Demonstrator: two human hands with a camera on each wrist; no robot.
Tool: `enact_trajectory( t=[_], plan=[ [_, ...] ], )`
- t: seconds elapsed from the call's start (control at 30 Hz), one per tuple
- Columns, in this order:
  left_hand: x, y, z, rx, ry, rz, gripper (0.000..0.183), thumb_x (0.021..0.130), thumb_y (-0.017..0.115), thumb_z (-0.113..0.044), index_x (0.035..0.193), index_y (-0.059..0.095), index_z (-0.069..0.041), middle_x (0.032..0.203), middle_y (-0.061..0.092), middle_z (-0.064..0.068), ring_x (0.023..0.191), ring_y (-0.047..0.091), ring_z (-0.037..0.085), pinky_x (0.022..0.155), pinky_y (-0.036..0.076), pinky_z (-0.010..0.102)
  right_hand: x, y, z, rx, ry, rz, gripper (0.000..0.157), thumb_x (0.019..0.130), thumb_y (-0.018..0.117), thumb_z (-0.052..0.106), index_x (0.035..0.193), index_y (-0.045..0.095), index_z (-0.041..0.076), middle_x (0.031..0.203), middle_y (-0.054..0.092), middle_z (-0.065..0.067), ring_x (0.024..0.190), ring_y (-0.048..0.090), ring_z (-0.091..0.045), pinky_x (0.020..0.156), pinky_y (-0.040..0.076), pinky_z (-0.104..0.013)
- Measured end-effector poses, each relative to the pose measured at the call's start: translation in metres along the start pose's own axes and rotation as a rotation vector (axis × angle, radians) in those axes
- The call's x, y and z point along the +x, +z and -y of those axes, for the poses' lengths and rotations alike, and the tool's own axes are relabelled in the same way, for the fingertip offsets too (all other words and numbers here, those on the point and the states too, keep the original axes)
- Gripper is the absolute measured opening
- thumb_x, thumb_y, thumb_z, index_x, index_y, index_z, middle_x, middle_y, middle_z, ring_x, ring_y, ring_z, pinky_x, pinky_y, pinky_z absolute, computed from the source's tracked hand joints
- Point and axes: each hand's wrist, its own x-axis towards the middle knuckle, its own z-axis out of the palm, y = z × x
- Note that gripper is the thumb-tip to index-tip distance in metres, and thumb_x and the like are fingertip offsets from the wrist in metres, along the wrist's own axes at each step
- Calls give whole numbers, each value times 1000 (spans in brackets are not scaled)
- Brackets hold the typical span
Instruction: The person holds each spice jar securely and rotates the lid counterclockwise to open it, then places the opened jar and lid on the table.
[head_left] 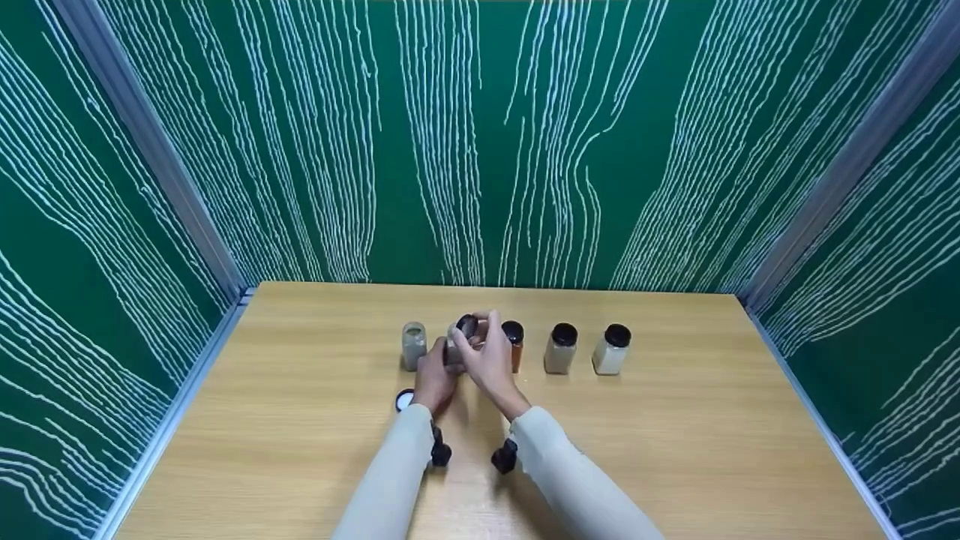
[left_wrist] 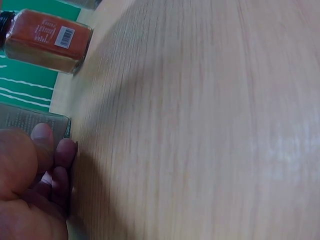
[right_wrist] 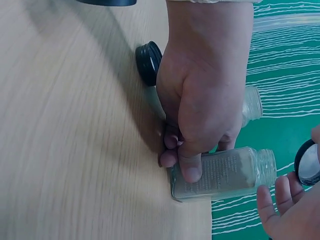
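My left hand (head_left: 435,381) grips a square glass jar (right_wrist: 230,175) low on its body, with the thumb across the printed side. The jar holds a greyish powder and its threaded mouth is uncovered. In my right hand (head_left: 493,360) is a black lid (right_wrist: 309,162), pinched at its edge just off the jar's mouth, its pale inner face showing in the right wrist view. Left of the hands stands a second uncapped jar (head_left: 414,349) with greyish contents. Another black lid (head_left: 404,400) lies near my left wrist, pale inside facing up.
Just right of my hands stands a black-capped jar of orange-red powder (left_wrist: 47,42). Farther right are a capped jar with beige contents (head_left: 560,356) and a capped jar with whitish contents (head_left: 611,356). Green, white-streaked walls (head_left: 487,150) enclose the wooden table (head_left: 300,450).
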Motion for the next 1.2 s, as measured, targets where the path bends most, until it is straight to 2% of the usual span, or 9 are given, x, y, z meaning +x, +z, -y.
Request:
enact_trajectory(
  t=[0.1,0.33,0.67,0.97,1.2],
  plan=[
    [0,-1,-1,-9,-21,13,44,85,71,-4,128,60,-3,118,70,24,111,66,41,96,51,52,-1,-2,0,-20,7,14,38,95,74,28,123,55,10,97,62,-6,82,61,-22,68,48,-28],
    [0,-1,-1,-16,-5,13,39,86,68,2,124,60,-3,115,71,24,109,67,41,94,52,52,-3,-6,-4,-61,21,34,36,96,73,34,122,57,14,90,58,-1,76,53,-14,63,44,-25],
    [0,-5,-1,32,39,28,40,85,60,12,123,59,-1,109,71,25,104,67,40,94,52,52,-8,-12,-12,-88,42,84,40,93,78,26,124,61,7,91,57,-5,78,52,-15,65,42,-24],
    [3,-8,-5,-42,-35,65,47,86,65,9,131,57,-1,116,69,26,104,64,37,91,52,50,-8,-15,-15,-108,-29,76,37,90,80,17,119,63,2,89,60,-9,75,56,-17,64,45,-24],
    [1,-6,-4,-68,-46,78,47,86,63,9,131,57,-3,116,68,25,101,65,36,80,56,45,-12,-16,-18,-107,-33,114,38,90,80,16,120,63,1,98,63,-10,78,57,-18,65,46,-24]
  ],
)
